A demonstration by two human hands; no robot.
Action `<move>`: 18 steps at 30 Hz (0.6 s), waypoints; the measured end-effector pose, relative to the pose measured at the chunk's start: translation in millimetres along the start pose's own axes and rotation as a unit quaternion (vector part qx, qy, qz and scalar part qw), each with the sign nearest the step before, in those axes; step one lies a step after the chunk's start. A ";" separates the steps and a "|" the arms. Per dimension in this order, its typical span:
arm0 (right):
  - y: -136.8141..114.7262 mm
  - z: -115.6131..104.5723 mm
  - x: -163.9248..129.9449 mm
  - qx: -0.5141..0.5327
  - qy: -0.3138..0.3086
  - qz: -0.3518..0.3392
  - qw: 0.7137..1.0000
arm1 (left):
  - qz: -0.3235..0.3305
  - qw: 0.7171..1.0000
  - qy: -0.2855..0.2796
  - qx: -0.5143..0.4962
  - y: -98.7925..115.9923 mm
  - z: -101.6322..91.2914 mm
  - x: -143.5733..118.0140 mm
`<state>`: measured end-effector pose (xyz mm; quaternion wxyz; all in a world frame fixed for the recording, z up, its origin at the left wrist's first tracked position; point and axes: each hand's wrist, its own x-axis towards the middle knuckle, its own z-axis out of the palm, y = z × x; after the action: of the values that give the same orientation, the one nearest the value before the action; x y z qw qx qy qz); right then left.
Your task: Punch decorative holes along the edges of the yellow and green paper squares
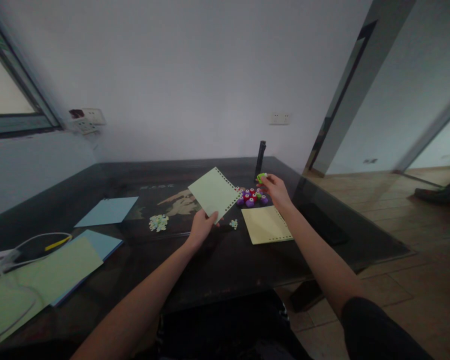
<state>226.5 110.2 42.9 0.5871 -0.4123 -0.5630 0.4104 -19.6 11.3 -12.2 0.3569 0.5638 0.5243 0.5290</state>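
Observation:
My left hand (pixel 204 226) grips a pale green sheet of loose-leaf paper (pixel 213 192) by its lower corner, tilted above the table, with punched holes along its right edge. Between the fingertips of my right hand (pixel 276 189) is a small bright green toy (pixel 261 177). Just below it, a cluster of small purple, red and green toys with white eye-like spots (pixel 250 201) sits on the table. A yellow loose-leaf sheet (pixel 266 225) lies flat under my right forearm. Close to my left hand is a tiny group of pale pieces (pixel 233 224).
The dark table (pixel 217 270) also bears a heap of pale small pieces (pixel 158 223), a blue sheet (pixel 107 211), stacked green and blue sheets (pixel 60 272) and a white cable (pixel 37 235). A black upright object (pixel 260 157) stands behind the toys. A dark flat object (pixel 322 222) lies right.

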 end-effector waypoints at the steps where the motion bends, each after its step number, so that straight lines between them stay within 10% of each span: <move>1: 5.7 -4.4 6.6 -0.046 0.010 -0.006 0.999 | 0.001 1.000 -0.002 0.003 -0.8 0.1 0.0; 8: 41.9 -22.7 12.1 -0.411 -0.077 -0.039 0.907 | -0.003 1.000 -0.009 0.017 -8.5 1.0 1.9; 18: 61.9 -27.0 10.4 -0.547 -0.114 -0.027 0.829 | -0.021 1.000 -0.009 0.004 -1.8 2.5 -1.8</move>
<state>252.7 139.4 -13.0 0.2082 -0.6010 -0.7691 0.0626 -17.3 10.3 -14.8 0.3702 0.5585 0.5351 0.5145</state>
